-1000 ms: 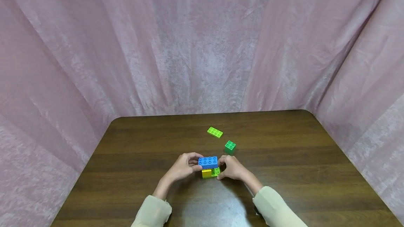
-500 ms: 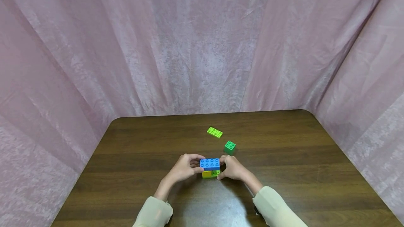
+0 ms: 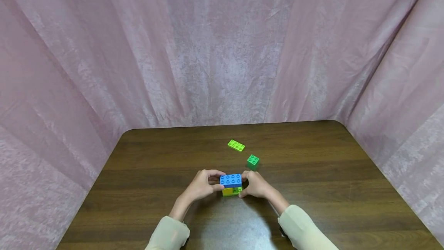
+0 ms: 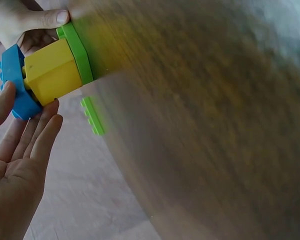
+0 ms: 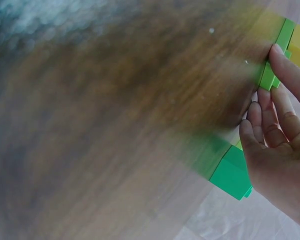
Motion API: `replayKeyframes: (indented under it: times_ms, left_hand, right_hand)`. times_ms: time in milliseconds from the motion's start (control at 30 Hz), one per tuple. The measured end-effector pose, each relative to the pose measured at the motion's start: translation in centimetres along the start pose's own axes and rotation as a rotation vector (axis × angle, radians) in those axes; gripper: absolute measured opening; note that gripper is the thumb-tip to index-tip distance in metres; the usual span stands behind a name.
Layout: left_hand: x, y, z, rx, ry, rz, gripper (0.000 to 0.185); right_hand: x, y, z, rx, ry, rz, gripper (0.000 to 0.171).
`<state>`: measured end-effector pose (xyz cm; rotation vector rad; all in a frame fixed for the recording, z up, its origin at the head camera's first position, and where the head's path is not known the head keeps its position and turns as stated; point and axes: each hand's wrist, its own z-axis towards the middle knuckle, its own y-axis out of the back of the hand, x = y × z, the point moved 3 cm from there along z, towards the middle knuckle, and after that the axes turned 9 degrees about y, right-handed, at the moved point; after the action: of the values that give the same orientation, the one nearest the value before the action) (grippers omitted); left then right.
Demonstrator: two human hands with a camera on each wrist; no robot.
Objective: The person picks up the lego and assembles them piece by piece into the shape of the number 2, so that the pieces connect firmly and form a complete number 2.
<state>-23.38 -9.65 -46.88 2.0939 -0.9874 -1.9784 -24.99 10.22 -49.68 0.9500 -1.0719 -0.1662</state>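
Observation:
My left hand [image 3: 202,184] pinches a blue eight-stud toy brick [image 3: 230,181] between thumb and fingers. The brick sits over a yellow brick [image 4: 52,70], right at its studs, and looks slightly tilted in the left wrist view. Beneath the yellow brick is a light green plate [image 4: 78,52] on the table; the yellow one covers its left part, and some studs show at its right. My right hand [image 3: 254,185] grips the plate's right end, thumb in front and fingers behind, as the right wrist view shows.
Behind my right hand stands a dark green four-stud brick [image 3: 253,161]. Farther back lies another light green plate [image 3: 236,145]. The brown wooden table [image 3: 312,157] ends at a pink curtain [image 3: 222,49] on the far side.
My left hand has shifted the blue brick slightly right and toward me, over the yellow brick. In the last half second little has moved. The right hand stays on the plate.

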Motion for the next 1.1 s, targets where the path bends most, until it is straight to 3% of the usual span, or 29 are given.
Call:
replayKeyframes:
  times_ms: [333,700,1100]
  left_hand:
    - [-0.26,-0.21,0.08,0.005,-0.008,0.077,0.032]
    - [-0.23,-0.47,-0.10,-0.025,-0.031,0.075,0.032]
    - [-0.48,-0.59,-0.42,-0.051,-0.101,0.147,0.032]
  right_hand:
    - [0.01,0.04,-0.03,-0.002,0.001,-0.008,0.033]
    - [0.07,0.03,-0.02,-0.003,-0.008,0.006,0.035]
    - [0.09,0.07,-0.13,-0.001,-0.017,0.006,0.035]
